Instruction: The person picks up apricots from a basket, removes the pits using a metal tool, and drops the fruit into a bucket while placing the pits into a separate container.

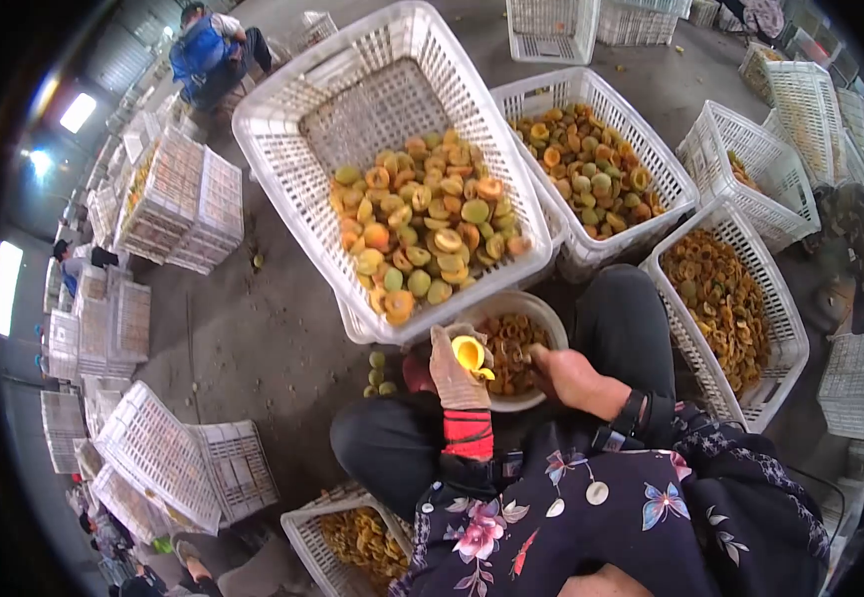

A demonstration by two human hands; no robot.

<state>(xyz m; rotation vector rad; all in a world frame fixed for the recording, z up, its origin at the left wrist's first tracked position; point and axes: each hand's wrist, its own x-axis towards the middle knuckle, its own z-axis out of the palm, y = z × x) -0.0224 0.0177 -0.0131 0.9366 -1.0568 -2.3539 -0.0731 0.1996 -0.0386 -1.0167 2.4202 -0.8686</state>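
My left hand point(460, 380), in a pale glove with a red band at the wrist, is closed around a bright yellow cut apricot point(469, 352) with a hollow middle. To its right, my right hand point(579, 382) is bare, its fingers curled together at the rim of a white basin point(557, 328); whatever they grip is hidden. Brownish-orange fruit pieces point(513, 343) lie in the basin, between and below both hands. Just beyond, a tilted white crate point(292, 109) holds many green and orange apricots point(422, 219), some whole and some cut.
At right stands a crate point(795, 343) of flattened orange halves, with another apricot crate point(671, 169) behind it. A crate point(297, 527) of halves sits at lower left. Several green fruits point(377, 373) lie on the floor. Stacked crates point(178, 204) and a seated person point(215, 55) are farther left.
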